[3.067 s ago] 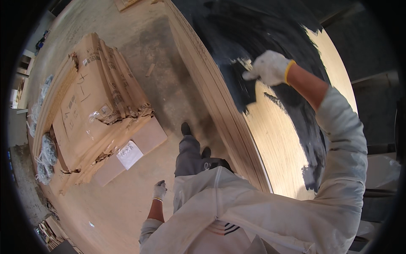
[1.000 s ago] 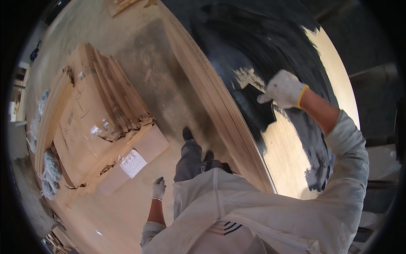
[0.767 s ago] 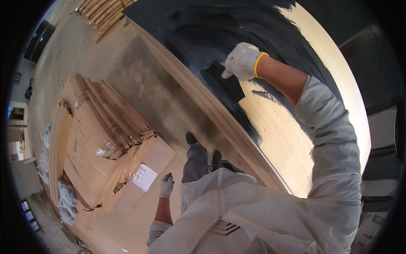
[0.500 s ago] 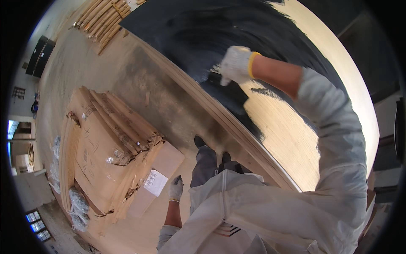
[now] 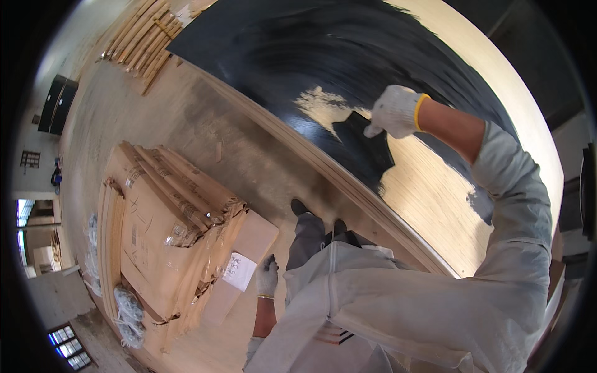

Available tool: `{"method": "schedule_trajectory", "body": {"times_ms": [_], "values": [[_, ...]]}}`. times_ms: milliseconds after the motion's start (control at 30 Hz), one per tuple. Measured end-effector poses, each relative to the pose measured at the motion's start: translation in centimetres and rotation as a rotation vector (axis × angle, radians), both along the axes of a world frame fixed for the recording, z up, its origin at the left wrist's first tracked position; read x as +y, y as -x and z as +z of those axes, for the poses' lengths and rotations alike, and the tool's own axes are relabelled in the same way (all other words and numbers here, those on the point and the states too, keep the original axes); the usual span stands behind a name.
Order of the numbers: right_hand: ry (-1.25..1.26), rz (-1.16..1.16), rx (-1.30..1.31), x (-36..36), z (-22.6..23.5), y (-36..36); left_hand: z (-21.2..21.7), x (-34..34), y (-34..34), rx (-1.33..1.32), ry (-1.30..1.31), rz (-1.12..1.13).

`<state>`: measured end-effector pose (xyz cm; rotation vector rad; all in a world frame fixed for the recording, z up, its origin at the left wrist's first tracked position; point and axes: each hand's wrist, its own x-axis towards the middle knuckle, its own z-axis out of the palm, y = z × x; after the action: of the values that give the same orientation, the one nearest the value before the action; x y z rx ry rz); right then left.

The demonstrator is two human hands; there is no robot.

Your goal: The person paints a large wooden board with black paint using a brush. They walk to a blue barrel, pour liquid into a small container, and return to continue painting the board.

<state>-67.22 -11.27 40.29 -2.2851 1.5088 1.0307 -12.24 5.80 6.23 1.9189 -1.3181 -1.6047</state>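
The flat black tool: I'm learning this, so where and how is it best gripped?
The flat black tool is probably best gripped by its upper-right edge, coming from the right: that edge faces the right hand, while its broad body spreads lower left over the board.

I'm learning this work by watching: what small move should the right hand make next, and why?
Probably sweep the flat black spreader left toward the pale patch near it: the right hand grips the spreader over the panel, and that patch shows pale amid the black coating.
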Motion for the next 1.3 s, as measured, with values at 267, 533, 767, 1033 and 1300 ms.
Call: {"method": "schedule_trajectory", "body": {"times_ms": [267,533,767,1033,1300], "values": [[0.018,-0.228,0.031,12.4,-1.0,3.3,7.6,-8.5,10.2,0.132,0.448,-0.444],[0.55,-0.962,-0.466,13.3,-2.6,1.5,26.7,-8.9,26.7,-0.029,0.979,-1.036],[0.617,-1.388,-1.379,14.2,-13.1,-11.1,28.2,-10.3,30.1,-0.346,0.807,-1.091],[0.382,-1.699,-2.202,6.7,-12.7,-18.6,29.3,-19.1,26.6,-0.453,0.715,-1.175],[0.326,-1.632,-2.055,6.0,-7.2,-20.1,25.3,-33.7,25.1,-0.713,0.981,-1.168]]}}
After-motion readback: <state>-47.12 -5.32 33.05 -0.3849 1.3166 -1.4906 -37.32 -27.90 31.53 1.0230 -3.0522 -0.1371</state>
